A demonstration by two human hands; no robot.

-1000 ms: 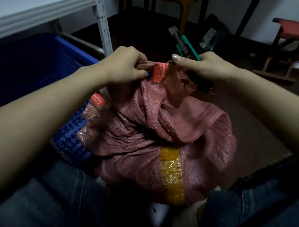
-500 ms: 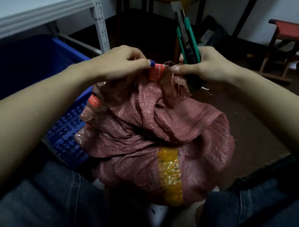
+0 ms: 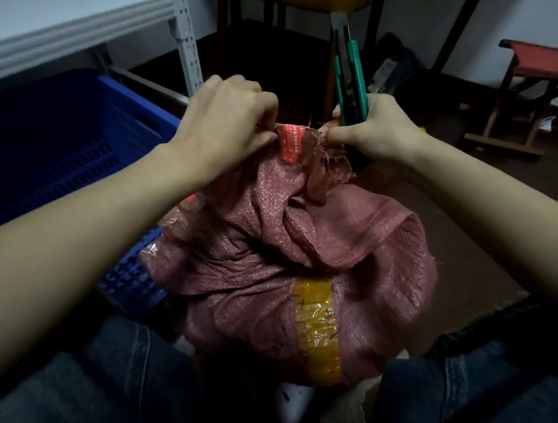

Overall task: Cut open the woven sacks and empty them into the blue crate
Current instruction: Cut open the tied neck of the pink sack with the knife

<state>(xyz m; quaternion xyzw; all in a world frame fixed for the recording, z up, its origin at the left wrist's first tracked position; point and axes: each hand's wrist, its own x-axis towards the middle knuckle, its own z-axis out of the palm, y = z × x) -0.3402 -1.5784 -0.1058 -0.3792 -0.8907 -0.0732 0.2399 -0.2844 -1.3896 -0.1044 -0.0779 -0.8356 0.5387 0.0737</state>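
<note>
A full reddish woven sack [image 3: 317,245] with a yellow tape band [image 3: 317,328] stands between my knees. Its gathered top carries an orange-red label [image 3: 290,143]. My left hand [image 3: 227,126] pinches the sack's top edge just left of the label. My right hand [image 3: 377,129] pinches the frayed fabric on the label's right while also holding a green utility knife [image 3: 352,77], which points up and away. The blue crate [image 3: 66,144] sits to the left, touching the sack's side.
A white metal shelf [image 3: 72,16] with a perforated post stands over the crate. A wooden chair [image 3: 305,8] is straight behind the sack, and a red-topped stool [image 3: 538,94] at far right. Brown floor lies to the sack's right. White bags lie under the sack.
The knife in my right hand has swung from leaning left to nearly upright. Both hands have kept their pinch on the sack's top and spread slightly apart.
</note>
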